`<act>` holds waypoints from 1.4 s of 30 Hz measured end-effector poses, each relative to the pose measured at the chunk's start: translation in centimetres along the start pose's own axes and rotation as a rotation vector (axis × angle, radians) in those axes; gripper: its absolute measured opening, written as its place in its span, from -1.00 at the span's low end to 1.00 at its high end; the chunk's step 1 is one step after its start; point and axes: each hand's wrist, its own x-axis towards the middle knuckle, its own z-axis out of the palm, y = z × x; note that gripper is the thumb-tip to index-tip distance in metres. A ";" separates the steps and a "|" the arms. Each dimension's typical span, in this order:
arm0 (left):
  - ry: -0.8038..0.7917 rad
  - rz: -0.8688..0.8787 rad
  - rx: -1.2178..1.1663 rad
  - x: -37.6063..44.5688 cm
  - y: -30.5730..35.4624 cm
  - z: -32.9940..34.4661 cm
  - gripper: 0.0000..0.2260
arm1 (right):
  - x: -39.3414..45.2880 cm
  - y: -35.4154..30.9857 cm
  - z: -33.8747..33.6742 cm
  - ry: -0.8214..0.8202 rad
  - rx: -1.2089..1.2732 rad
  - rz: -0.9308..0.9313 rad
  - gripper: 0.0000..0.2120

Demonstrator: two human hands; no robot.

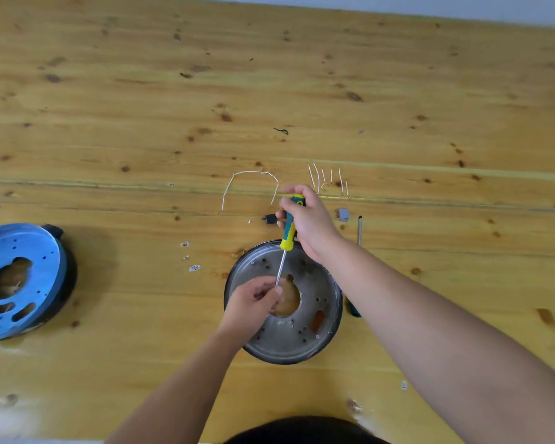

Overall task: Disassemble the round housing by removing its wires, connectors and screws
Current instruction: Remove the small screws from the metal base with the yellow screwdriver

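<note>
Wooden knotty tabletop (302,91), pale wall along the far edge. Round metal housing (314,328) sits near the front edge at centre, open face up, big hole in the middle, small screw holes around it. Right hand (305,219) wraps the green-yellow handle of a screwdriver (287,241), shaft angled down into the housing. Left hand (253,302) is over the housing's left side, fingers curled at the shaft tip; can't tell what they pinch. Loose white wires (329,179) and a bent wire loop (250,184) lie behind the housing, with a grey connector (343,215), a black connector (269,218) and small white bits (193,267). Second screwdriver (359,232) lies to the right. Blue round plate (20,280) on a black base far left.
</note>
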 end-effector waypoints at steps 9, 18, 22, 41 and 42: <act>0.037 0.083 0.352 -1.1 -0.5 -0.8 -0.84 | -2.3 0.7 -2.2 -0.164 -0.715 -0.028 -0.42; 0.121 0.410 1.148 -2.1 -2.5 -2.3 -0.29 | -2.4 1.1 -2.1 -0.023 -0.712 -0.225 -0.50; 0.005 0.347 1.271 -2.1 -3.6 -2.5 -0.09 | -2.4 1.5 -1.6 0.040 -0.714 -0.287 -0.50; 0.016 0.338 1.294 -2.0 -3.9 -2.3 0.00 | -1.1 3.3 0.0 0.093 -0.633 -0.329 -0.49; 0.016 0.338 1.292 -2.0 -3.9 -2.3 -0.01 | -1.1 3.3 0.1 0.093 -0.628 -0.327 -0.49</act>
